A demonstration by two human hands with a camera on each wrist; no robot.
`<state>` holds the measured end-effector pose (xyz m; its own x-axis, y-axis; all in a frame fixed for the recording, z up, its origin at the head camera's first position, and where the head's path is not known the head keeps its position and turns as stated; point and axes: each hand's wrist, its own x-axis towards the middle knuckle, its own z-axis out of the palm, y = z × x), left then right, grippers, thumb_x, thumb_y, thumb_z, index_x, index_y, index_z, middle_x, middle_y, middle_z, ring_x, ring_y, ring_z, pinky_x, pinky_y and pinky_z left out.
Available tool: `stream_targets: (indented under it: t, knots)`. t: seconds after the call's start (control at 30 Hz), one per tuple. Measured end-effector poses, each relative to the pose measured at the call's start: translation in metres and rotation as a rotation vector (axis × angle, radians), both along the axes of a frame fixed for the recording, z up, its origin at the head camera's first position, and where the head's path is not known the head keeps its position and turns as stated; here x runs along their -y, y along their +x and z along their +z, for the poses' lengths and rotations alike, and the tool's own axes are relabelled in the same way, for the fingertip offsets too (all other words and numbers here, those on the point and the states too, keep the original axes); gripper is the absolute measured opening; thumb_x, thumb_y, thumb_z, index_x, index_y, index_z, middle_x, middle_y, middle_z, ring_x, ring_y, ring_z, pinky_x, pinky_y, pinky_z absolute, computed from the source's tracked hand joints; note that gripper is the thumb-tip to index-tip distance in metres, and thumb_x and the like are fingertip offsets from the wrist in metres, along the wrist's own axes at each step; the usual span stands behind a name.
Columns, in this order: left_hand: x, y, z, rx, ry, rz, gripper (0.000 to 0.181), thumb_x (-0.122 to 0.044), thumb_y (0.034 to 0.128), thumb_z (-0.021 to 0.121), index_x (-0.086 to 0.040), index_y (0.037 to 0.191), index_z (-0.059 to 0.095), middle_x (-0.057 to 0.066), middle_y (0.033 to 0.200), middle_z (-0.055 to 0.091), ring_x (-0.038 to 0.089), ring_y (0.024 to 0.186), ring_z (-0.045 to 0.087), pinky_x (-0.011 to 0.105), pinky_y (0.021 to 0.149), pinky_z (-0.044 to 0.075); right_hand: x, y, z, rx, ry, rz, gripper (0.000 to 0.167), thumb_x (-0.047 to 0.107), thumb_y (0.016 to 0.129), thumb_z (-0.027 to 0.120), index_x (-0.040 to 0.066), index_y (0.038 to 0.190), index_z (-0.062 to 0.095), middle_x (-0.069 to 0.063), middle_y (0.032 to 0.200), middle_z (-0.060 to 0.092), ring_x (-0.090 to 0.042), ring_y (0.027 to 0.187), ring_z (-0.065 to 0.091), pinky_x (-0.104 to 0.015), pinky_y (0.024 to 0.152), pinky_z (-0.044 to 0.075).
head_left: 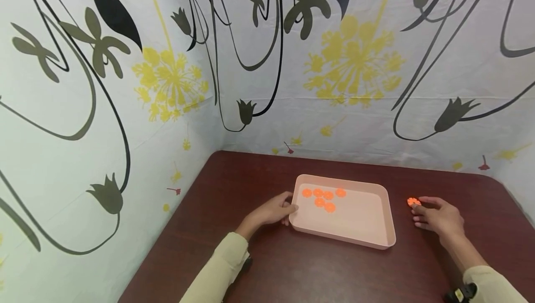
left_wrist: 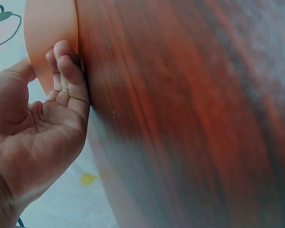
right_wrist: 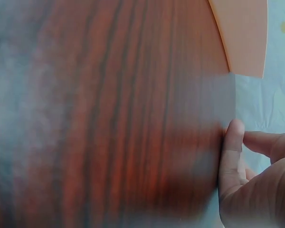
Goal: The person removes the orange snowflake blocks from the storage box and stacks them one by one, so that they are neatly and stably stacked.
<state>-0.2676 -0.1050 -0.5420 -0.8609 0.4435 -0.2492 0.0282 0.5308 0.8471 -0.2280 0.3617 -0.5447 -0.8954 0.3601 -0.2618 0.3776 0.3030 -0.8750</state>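
A shallow pale-pink tray (head_left: 355, 226) lies on the table, with several bright orange round pieces (head_left: 329, 207) grouped toward its left and back. My left hand (head_left: 272, 209) holds the tray's left end, thumb over the rim; the left wrist view shows its fingers (left_wrist: 69, 71) against the outer wall. Right of the tray, my right hand (head_left: 440, 218) pinches another orange piece (head_left: 413, 201), notched around its edge, between thumb and forefinger. In the right wrist view that piece is hidden, though the hand (right_wrist: 256, 175) is seen low beside the tray's end wall (right_wrist: 244, 35).
The dark reddish-brown table (head_left: 317, 275) has a glossy wood grain. Behind it and on the left hangs a white cloth (head_left: 267, 126) printed with flowers, close to the table's edges.
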Motion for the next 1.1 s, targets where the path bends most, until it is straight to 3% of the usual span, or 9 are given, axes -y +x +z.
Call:
stream_targets:
  t: [0.2, 0.43, 0.6, 0.73, 0.9, 1.1]
  knots:
    - [0.002, 0.001, 0.002, -0.004, -0.006, -0.004, 0.043, -0.031, 0.1059, 0.064, -0.009, 0.141, 0.051, 0.002, 0.070, 0.066, 0.016, 0.059, 0.059, 0.027, 0.061, 0.049, 0.016, 0.006, 0.008, -0.051, 0.049, -0.037, 0.067, 0.032, 0.104, 0.065, -0.007, 0.153, 0.041, 0.012, 0.074, 0.070, -0.005, 0.062, 0.071, -0.031, 0.060, 0.062]
    - [0.005, 0.002, 0.003, -0.006, -0.006, -0.014, 0.042, -0.031, 0.1060, 0.064, -0.008, 0.140, 0.052, 0.003, 0.070, 0.066, 0.016, 0.059, 0.059, 0.027, 0.060, 0.050, 0.051, 0.011, 0.017, -0.200, 0.067, -0.033, 0.070, 0.044, 0.102, 0.068, 0.001, 0.151, 0.043, 0.027, 0.070, 0.067, -0.003, 0.060, 0.068, -0.027, 0.056, 0.058]
    - [0.003, 0.002, 0.003, -0.009, 0.005, -0.027, 0.045, -0.030, 0.1060, 0.063, -0.008, 0.142, 0.050, 0.003, 0.070, 0.066, 0.016, 0.059, 0.059, 0.028, 0.060, 0.050, 0.079, 0.013, 0.025, -0.288, 0.058, 0.078, 0.065, 0.037, 0.102, 0.071, 0.003, 0.150, 0.043, 0.018, 0.079, 0.070, -0.009, 0.062, 0.067, -0.028, 0.057, 0.057]
    - [0.002, 0.001, 0.003, -0.003, 0.003, -0.028, 0.046, -0.030, 0.1064, 0.062, -0.007, 0.144, 0.049, 0.003, 0.070, 0.066, 0.015, 0.059, 0.059, 0.027, 0.061, 0.050, 0.097, 0.011, 0.030, -0.276, 0.098, 0.198, 0.070, 0.041, 0.101, 0.070, 0.005, 0.154, 0.040, 0.006, 0.102, 0.070, -0.008, 0.076, 0.072, -0.030, 0.063, 0.059]
    - [0.002, 0.001, 0.004, 0.000, 0.001, -0.025, 0.049, -0.031, 0.1059, 0.063, -0.007, 0.146, 0.049, 0.003, 0.071, 0.066, 0.015, 0.060, 0.060, 0.027, 0.062, 0.050, 0.112, 0.007, 0.035, -0.279, 0.082, 0.240, 0.073, 0.043, 0.101, 0.070, 0.007, 0.156, 0.038, -0.019, 0.126, 0.066, -0.010, 0.082, 0.074, -0.034, 0.065, 0.062]
    - [0.002, 0.001, 0.004, 0.002, -0.001, -0.018, 0.050, -0.030, 0.1054, 0.064, -0.007, 0.146, 0.049, 0.003, 0.072, 0.067, 0.016, 0.061, 0.060, 0.028, 0.062, 0.051, 0.129, 0.003, 0.030, -0.282, 0.006, 0.295, 0.069, 0.036, 0.103, 0.070, 0.009, 0.157, 0.037, -0.021, 0.124, 0.067, -0.016, 0.084, 0.076, -0.037, 0.065, 0.063]
